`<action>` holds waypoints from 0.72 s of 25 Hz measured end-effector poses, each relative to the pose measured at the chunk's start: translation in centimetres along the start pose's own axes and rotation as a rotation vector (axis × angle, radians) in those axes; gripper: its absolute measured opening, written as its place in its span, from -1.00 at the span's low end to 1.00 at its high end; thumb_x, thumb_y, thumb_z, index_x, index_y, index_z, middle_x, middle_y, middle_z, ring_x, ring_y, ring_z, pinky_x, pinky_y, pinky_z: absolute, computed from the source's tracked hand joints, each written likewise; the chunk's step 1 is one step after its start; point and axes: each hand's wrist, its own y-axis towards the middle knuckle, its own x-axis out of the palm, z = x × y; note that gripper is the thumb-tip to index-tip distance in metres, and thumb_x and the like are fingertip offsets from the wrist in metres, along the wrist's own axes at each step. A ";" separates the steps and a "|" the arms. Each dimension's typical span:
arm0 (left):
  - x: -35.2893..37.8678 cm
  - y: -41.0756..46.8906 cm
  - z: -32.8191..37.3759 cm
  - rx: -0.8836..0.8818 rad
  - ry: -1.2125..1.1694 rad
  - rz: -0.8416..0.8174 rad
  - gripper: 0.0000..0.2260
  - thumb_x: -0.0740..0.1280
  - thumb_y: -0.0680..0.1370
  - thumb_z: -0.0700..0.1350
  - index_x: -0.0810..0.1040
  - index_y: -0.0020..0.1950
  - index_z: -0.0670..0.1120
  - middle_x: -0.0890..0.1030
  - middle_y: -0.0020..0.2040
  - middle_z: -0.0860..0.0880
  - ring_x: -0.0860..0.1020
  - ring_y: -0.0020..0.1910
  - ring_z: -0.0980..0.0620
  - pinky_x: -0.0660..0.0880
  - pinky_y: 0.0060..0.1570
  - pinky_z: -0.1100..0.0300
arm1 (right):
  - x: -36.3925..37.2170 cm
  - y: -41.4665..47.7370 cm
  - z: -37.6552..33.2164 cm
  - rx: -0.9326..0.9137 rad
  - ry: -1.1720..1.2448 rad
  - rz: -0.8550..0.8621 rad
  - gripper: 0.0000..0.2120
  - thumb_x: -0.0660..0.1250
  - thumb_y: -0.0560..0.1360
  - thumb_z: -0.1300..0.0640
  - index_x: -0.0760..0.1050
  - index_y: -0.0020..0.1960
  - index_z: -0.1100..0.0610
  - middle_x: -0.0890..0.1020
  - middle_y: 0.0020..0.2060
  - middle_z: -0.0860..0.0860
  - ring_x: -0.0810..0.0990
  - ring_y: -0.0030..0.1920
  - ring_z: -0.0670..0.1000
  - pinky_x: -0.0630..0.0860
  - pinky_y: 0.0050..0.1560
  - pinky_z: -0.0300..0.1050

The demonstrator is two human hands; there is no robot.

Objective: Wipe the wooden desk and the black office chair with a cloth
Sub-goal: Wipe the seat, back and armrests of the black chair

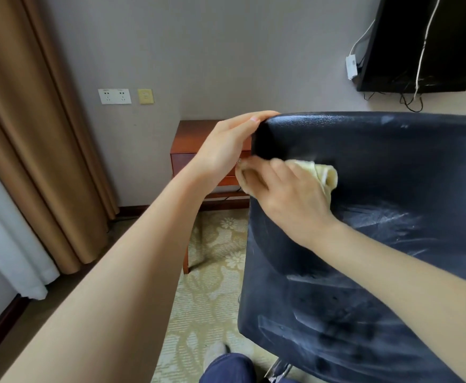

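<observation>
The black office chair fills the right half of the view, its shiny backrest streaked with wet marks. My left hand grips the top left corner of the backrest, fingers curled over its edge. My right hand holds a bunched pale yellow cloth and presses it against the inner face of the backrest near its left edge. The hand is blurred from motion. The wooden desk stands behind the chair against the wall, mostly hidden by my left hand and the chair.
Brown curtains hang at the left. Wall sockets sit above the desk. A black screen with white cables hangs at the upper right. Patterned carpet covers the floor, and my knee shows at the bottom.
</observation>
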 end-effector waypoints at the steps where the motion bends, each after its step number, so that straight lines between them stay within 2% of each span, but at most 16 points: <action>1: 0.1 0.0 0.0 -0.002 -0.021 0.007 -0.71 0.08 0.65 -0.19 0.56 0.21 -0.04 0.60 0.16 0.02 0.51 0.18 0.17 0.39 0.15 0.37 | -0.2 1.3 -0.1 0.005 -0.062 -0.003 -0.69 0.20 0.52 0.27 0.41 0.26 0.25 0.55 0.11 0.12 0.39 -0.08 0.09 0.31 -0.09 -0.06; 4: 0.4 -0.2 -0.2 0.034 0.005 0.025 -0.72 0.10 0.64 -0.21 0.55 0.21 -0.03 0.59 0.14 0.05 0.48 0.17 0.24 0.36 0.15 0.44 | 0.4 2.8 -1.7 -0.039 -0.235 -0.225 -0.70 0.37 0.38 0.16 0.58 0.10 0.16 0.57 0.03 0.06 0.42 0.02 0.09 0.28 0.04 -0.09; 7: 0.9 -0.4 -1.0 0.099 0.075 0.048 -0.70 0.11 0.64 -0.26 0.49 0.31 -0.10 0.55 0.21 0.02 0.44 0.25 0.20 0.33 0.30 0.33 | 1.6 1.8 -3.6 -0.090 -0.229 -0.339 -0.80 0.34 0.36 0.20 0.63 -0.03 0.15 0.59 -0.07 0.05 0.51 0.01 0.05 0.37 0.08 -0.11; 9: 1.3 -0.6 -1.7 0.124 0.125 0.045 -0.67 0.12 0.63 -0.28 0.43 0.37 -0.11 0.52 0.28 0.00 0.41 0.32 0.14 0.28 0.38 0.21 | 2.2 0.1 -4.8 -0.194 -0.265 -0.470 -0.72 0.15 0.39 0.32 0.59 -0.09 0.12 0.53 -0.16 0.05 0.48 -0.07 0.04 0.42 0.00 -0.10; 10: 1.4 -0.6 -1.9 0.129 0.126 0.043 -0.66 0.11 0.63 -0.29 0.41 0.38 -0.11 0.50 0.31 0.00 0.39 0.34 0.13 0.26 0.39 0.21 | 2.7 -1.0 -5.3 -0.247 -0.274 -0.486 -0.69 0.09 0.38 0.36 0.56 -0.14 0.11 0.48 -0.21 0.03 0.45 -0.13 0.03 0.41 -0.08 -0.09; 12: 1.7 -0.7 -2.2 0.121 0.102 0.065 -0.65 0.08 0.63 -0.31 0.40 0.39 -0.11 0.47 0.32 0.03 0.36 0.33 0.19 0.23 0.37 0.34 | 3.1 -3.4 -6.0 -0.335 -0.205 -0.549 -0.72 0.09 0.37 0.35 0.51 -0.23 0.07 0.43 -0.27 -0.01 0.39 -0.22 0.01 0.34 -0.22 -0.09; 14: 1.8 -0.8 -2.3 0.089 0.062 0.092 -0.62 0.05 0.63 -0.33 0.40 0.38 -0.08 0.46 0.30 0.07 0.34 0.31 0.24 0.21 0.31 0.43 | 3.1 -6.6 -6.5 -0.384 -0.110 -0.607 -0.72 0.10 0.36 0.32 0.51 -0.30 0.04 0.44 -0.30 -0.04 0.39 -0.28 -0.01 0.32 -0.28 -0.09; 17: 1.9 -0.7 -2.3 0.067 0.040 0.095 -0.59 0.02 0.62 -0.35 0.41 0.38 -0.05 0.46 0.30 0.07 0.34 0.33 0.21 0.22 0.36 0.34 | 1.9 -12.5 -6.1 -0.508 -0.020 -0.693 -0.94 0.38 0.28 0.19 0.56 -0.29 0.04 0.47 -0.29 -0.03 0.42 -0.27 0.02 0.44 -0.21 -0.06; 18: 1.8 -0.7 -2.2 0.067 0.029 0.090 -0.58 0.02 0.61 -0.36 0.41 0.38 -0.06 0.46 0.31 0.06 0.34 0.34 0.19 0.22 0.39 0.29 | 1.5 -13.7 -5.7 -0.522 -0.007 -0.726 -0.92 0.41 0.23 0.20 0.55 -0.29 0.06 0.46 -0.31 -0.01 0.41 -0.30 0.05 0.44 -0.24 -0.02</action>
